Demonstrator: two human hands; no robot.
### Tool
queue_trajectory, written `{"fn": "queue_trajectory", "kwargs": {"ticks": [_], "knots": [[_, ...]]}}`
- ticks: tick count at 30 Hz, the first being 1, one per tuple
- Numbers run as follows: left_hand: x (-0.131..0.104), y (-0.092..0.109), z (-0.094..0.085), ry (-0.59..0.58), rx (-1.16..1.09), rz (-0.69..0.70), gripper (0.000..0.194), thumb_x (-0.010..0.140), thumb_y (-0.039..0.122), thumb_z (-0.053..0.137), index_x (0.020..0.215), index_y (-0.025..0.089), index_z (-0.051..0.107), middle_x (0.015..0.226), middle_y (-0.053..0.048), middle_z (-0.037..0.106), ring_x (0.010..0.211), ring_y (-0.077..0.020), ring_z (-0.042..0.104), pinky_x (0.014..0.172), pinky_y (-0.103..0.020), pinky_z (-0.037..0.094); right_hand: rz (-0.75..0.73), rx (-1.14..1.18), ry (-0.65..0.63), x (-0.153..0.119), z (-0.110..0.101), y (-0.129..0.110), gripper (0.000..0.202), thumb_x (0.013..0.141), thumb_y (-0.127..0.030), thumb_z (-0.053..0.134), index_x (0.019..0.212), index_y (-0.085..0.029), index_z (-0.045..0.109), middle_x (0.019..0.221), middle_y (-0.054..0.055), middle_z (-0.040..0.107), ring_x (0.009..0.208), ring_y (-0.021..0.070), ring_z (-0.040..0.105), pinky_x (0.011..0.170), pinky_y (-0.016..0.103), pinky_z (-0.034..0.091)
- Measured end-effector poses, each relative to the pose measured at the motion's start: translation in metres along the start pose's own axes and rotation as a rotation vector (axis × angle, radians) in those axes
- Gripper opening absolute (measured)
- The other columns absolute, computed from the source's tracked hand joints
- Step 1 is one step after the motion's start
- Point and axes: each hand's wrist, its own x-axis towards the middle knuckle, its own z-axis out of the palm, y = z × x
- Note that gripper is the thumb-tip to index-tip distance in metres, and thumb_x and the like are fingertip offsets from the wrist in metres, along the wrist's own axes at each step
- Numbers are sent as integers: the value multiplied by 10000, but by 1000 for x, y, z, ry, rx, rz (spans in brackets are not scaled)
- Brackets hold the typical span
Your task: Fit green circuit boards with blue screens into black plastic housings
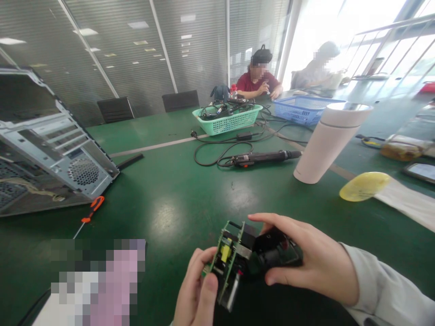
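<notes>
Right hand [306, 262] is reaching in from the right, palm turned inward, thumb and fingers spread wide around a black plastic part [277, 251]. Left hand [199, 287] comes up from below, partly closed, pinching the circuit boards [229, 262] between thumb and curled fingers. The boards sit left of the black part, right up against it, tilted. Beyond the boards lies the electric screwdriver [260, 157]; farther past them, the green basket [227, 120] of cables. The pale tumbler [329, 145] stands beyond and right of the boards.

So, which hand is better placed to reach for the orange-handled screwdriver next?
Probably the left hand: it is nearer the screwdriver than the right hand, though it holds green circuit boards.
</notes>
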Motion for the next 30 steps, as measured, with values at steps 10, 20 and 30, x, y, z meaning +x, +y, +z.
{"fn": "queue_trajectory", "kwargs": {"ticks": [10, 20, 30], "knots": [[11, -7, -4, -128, -551, -543, 289, 755, 452, 757, 873, 194, 808, 675, -38, 740, 570, -159, 612, 562, -244, 454, 184, 26, -56, 7, 3, -2, 354, 836, -336, 660, 1169, -241, 588, 1046, -5, 590, 931, 157, 571, 822, 270, 430], [15, 2, -4, -241, -661, -462, 367, 810, 401, 658, 1020, 130, 789, 670, -88, 746, 608, -188, 616, 596, -276, 462, 549, 404, 155, 15, 1, 1, 599, 819, -733, 520, 927, -167, 686, 874, 57, 636, 862, 234, 599, 700, 275, 499], [25, -11, -6, -327, -713, -463, 313, 789, 391, 697, 1004, 185, 793, 675, -82, 772, 587, -174, 658, 542, -247, 486, 553, 1525, -270, 5, 37, 16, 514, 978, -591, 437, 1212, -166, 607, 976, 83, 636, 818, 144, 653, 726, 220, 543]]}}
